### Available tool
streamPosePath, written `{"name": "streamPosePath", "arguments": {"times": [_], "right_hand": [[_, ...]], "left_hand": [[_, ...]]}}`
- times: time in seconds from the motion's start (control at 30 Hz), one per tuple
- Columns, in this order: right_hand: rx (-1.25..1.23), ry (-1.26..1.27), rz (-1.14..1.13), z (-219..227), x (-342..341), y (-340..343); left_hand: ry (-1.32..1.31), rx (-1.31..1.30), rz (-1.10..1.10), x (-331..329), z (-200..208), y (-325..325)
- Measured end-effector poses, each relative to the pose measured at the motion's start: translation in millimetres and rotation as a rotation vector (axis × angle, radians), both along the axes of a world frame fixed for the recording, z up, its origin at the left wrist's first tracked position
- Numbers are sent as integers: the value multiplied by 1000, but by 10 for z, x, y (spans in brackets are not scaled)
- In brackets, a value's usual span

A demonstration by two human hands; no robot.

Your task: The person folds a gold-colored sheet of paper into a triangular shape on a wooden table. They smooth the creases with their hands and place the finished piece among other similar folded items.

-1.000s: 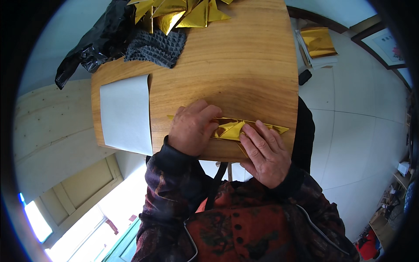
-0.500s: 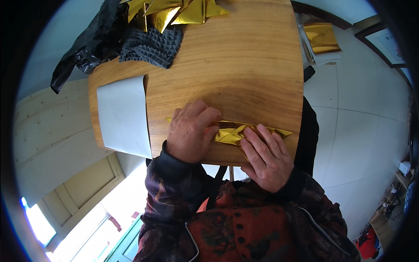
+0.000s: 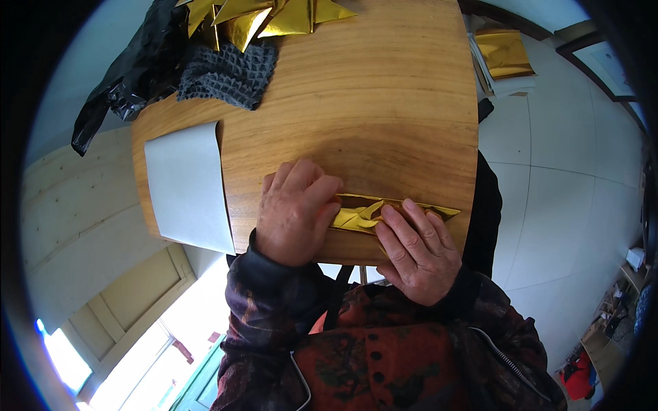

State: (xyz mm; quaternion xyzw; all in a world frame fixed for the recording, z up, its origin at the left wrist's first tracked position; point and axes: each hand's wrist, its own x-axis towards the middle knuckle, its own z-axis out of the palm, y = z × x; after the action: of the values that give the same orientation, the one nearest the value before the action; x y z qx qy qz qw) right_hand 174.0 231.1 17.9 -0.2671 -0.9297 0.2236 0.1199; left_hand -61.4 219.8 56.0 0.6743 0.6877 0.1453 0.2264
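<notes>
A long strip of folded gold foil paper (image 3: 353, 218) lies near the front edge of the wooden table, its pointed right end poking out past my fingers. My left hand (image 3: 296, 212) is closed at its left part, fingers curled and thumb against the foil; that end is hidden under the hand. On the right part rests my right hand (image 3: 419, 252), with outstretched fingers pressing the foil and the thumb toward the table edge. Between the hands the foil is creased and bulges slightly.
A pale grey sheet (image 3: 188, 188) lies left on the wooden table (image 3: 363, 103). At the far left are a dark textured cloth (image 3: 229, 74), a black plastic bag (image 3: 137, 68) and several folded gold foil pieces (image 3: 288, 19). More gold foil (image 3: 504, 53) sits atop papers beyond the right edge.
My left hand has shifted slightly left and nearer me along the foil. The right hand stays nearly in place. The view has moved a little.
</notes>
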Motion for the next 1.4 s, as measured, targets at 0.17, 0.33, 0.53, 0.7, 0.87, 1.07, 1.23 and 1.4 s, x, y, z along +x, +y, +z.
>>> {"name": "streamPosePath", "arguments": {"times": [0.17,0.33,0.53,0.7,0.87,1.07,1.23,1.4], "right_hand": [[10,2,-1,-1,-4,1],[-8,8,-5,-1,-4,-6],[-16,15,-7,-6,-6,-2],[-26,6,-3,-2,-2,-3],[-8,3,-13,-12,-6,-15],[-2,3,-25,-15,-12,-22],[0,8,-30,-9,-16,-18],[6,-6,-15,-1,-10,-5]], "left_hand": [[46,2,5,26,7,-29],[74,42,-4,38,-3,-48],[67,59,4,47,1,-74],[64,80,6,44,-2,-78],[56,76,26,50,-7,-80],[53,82,14,42,-14,-79],[44,78,22,47,-14,-69],[55,63,22,54,0,-61]]}}
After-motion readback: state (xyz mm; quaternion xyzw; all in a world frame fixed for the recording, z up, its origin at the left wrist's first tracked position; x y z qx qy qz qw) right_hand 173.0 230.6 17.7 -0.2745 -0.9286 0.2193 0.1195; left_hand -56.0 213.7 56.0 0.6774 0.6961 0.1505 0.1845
